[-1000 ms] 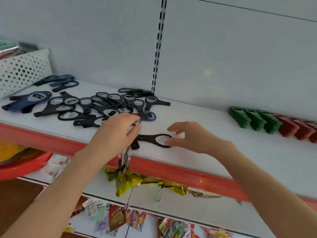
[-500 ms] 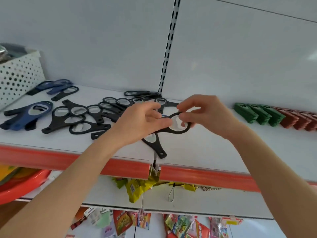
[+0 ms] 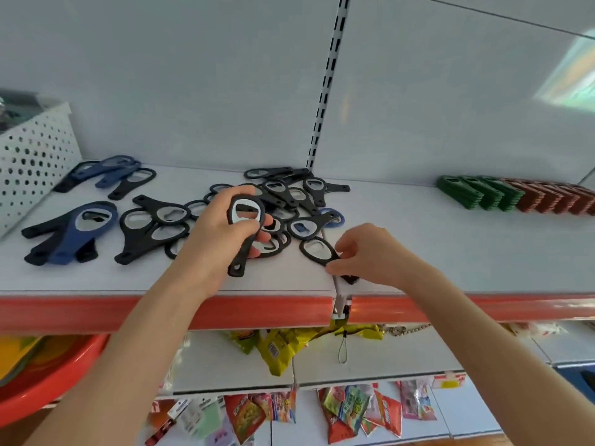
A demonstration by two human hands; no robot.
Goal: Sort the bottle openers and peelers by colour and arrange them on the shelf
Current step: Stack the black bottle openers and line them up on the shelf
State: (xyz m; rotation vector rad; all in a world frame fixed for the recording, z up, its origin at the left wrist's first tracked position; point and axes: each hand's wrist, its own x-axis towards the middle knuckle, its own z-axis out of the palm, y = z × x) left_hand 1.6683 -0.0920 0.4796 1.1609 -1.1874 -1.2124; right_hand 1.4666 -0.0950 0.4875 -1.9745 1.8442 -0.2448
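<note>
**Desk:** What is held in the left hand (image 3: 222, 235)?

**Caption:** A black bottle opener (image 3: 246, 217) is gripped there, with fingers and thumb curled round its neck. It is held raised above the white shelf (image 3: 450, 249), ring uppermost, its handle pointed down toward the orange front strip (image 3: 257, 312).

**Desk:** And the right hand (image 3: 370, 252)?

**Caption:** A second black opener (image 3: 317, 250) is pinched by its handle between thumb and fingertips. Its ring is seen resting on the shelf near the front edge, beside the seam between two boards.

**Desk:** Where is the rest of the stock placed?

**Caption:** A loose pile of black openers (image 3: 289, 191) is seen just behind both hands. Blue openers (image 3: 91, 222) are laid to the left, mixed with several black ones, near a perforated white basket (image 3: 35, 156). Green peelers (image 3: 476, 192) and red peelers (image 3: 553, 198) are lined up in one row at the far right, the two colours touching.
</note>
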